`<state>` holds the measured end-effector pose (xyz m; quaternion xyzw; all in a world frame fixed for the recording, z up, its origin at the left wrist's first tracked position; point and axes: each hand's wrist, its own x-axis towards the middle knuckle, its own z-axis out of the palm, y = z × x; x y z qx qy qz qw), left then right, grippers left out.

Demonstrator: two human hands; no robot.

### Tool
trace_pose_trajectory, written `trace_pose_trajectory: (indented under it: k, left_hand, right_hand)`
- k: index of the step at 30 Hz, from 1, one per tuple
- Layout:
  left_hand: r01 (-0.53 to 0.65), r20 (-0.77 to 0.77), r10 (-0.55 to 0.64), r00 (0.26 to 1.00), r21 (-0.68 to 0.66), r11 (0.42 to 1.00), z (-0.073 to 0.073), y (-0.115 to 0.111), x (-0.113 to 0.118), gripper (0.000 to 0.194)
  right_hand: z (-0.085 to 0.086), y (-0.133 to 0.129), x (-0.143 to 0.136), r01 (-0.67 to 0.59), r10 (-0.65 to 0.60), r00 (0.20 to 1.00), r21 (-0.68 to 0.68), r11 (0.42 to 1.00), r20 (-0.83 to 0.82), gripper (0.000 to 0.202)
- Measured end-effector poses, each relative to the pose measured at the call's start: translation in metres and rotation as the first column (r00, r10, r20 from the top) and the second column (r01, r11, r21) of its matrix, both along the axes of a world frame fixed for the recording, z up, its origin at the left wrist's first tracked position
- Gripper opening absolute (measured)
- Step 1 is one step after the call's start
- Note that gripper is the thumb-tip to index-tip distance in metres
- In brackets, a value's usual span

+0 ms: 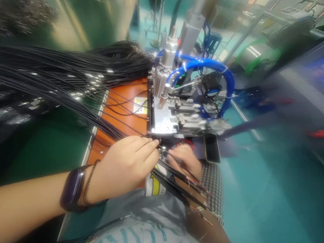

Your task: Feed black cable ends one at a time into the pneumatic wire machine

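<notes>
My left hand (134, 156) is closed round a bundle of thin black cables (112, 130) at the near edge of the orange bench. The cable ends (191, 181) stick out past it to the lower right, with bare coloured wires showing. To its right my right hand (186, 160) has its fingers bent and pinched on a black cable that passes under the fingertips. Both hands sit just in front of a metal press machine (164, 110) with silver cylinders. The undersides of the fingers are hidden.
A large heap of black cables (68, 68) spreads across the left. Blue air hoses (227, 79) loop at the machine's right. The orange bench top (125, 91) carries a warning label (140, 105). A dark phone-like object (212, 148) stands beside my right hand. Green reels are blurred farther back.
</notes>
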<state>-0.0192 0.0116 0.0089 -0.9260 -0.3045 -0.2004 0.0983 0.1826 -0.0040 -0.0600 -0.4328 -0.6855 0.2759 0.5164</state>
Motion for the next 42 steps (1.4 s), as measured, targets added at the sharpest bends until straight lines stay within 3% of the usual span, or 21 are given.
trace_pose_trajectory:
  k: [3,6,8,11,14,17,21,24,26,30,33,36,40,42]
  left_hand:
    - [-0.002,0.013,0.002,1.000,-0.042,0.999,-0.004,-0.003,0.002,0.018]
    - [0.035,0.058,-0.027,0.998,-0.137,0.990,-0.011,-0.004,0.006,0.018]
    - [-0.025,0.045,0.037,0.998,-0.234,0.972,-0.016,-0.001,0.009,0.020]
    - [-0.155,-0.083,0.138,0.987,-0.250,0.956,-0.023,0.006,0.008,0.026]
    - [-0.171,-0.187,0.138,0.973,-0.177,0.969,-0.027,0.014,0.003,0.036]
    - [-0.200,-0.198,0.163,0.967,-0.188,0.962,-0.028,0.016,0.001,0.029]
    - [-0.142,-0.116,0.121,0.986,-0.201,0.969,-0.023,0.009,0.003,0.035]
    - [-0.099,-0.108,0.074,0.991,-0.245,0.964,-0.017,0.004,0.005,0.028]
    - [-0.134,-0.143,0.096,0.985,-0.287,0.948,-0.015,0.003,0.006,0.018]
    - [-0.195,-0.159,0.154,0.975,-0.293,0.936,-0.017,0.004,0.005,0.008]
    - [-0.215,-0.119,0.189,0.975,-0.276,0.937,-0.021,0.005,0.004,0.008]
    - [-0.222,-0.088,0.206,0.975,-0.258,0.940,-0.023,0.005,0.004,0.008]
    - [-0.205,-0.064,0.195,0.979,-0.241,0.949,-0.024,0.004,0.003,0.008]
    - [-0.200,-0.058,0.191,0.980,-0.242,0.950,-0.023,0.003,0.003,0.008]
  right_hand:
    - [0.007,0.006,-0.010,-0.059,0.057,0.998,-0.070,0.996,-0.027,0.023]
    - [0.017,0.012,-0.019,-0.214,0.228,0.972,-0.169,0.962,0.066,0.015]
    - [0.020,0.014,-0.023,-0.246,0.280,0.950,-0.219,0.944,0.138,0.017]
    - [0.017,0.015,-0.022,-0.122,0.164,0.977,-0.277,0.953,0.134,0.013]
    - [0.010,0.012,-0.014,-0.006,-0.023,0.998,-0.404,0.915,-0.067,0.007]
    - [0.006,0.010,-0.007,0.053,-0.160,0.969,-0.478,0.877,-0.187,0.007]
    - [0.004,0.008,-0.010,-0.013,-0.088,0.971,-0.414,0.910,-0.224,0.005]
    - [0.002,0.006,-0.017,-0.083,0.013,0.978,-0.331,0.940,-0.207,0.009]
    - [0.000,0.006,-0.020,-0.031,-0.020,0.986,-0.295,0.955,-0.168,0.009]
    - [0.001,0.005,-0.022,0.188,-0.200,0.977,-0.146,0.971,-0.071,0.005]
    - [0.006,0.002,-0.021,0.191,-0.190,0.980,0.001,0.982,0.062,0.006]
    - [0.009,0.000,-0.023,0.114,-0.107,0.980,-0.034,0.993,0.167,0.007]
    - [0.008,-0.001,-0.026,0.210,-0.196,0.974,-0.133,0.969,0.111,0.003]
    - [0.008,-0.002,-0.026,0.178,-0.165,0.982,-0.147,0.973,0.096,0.009]
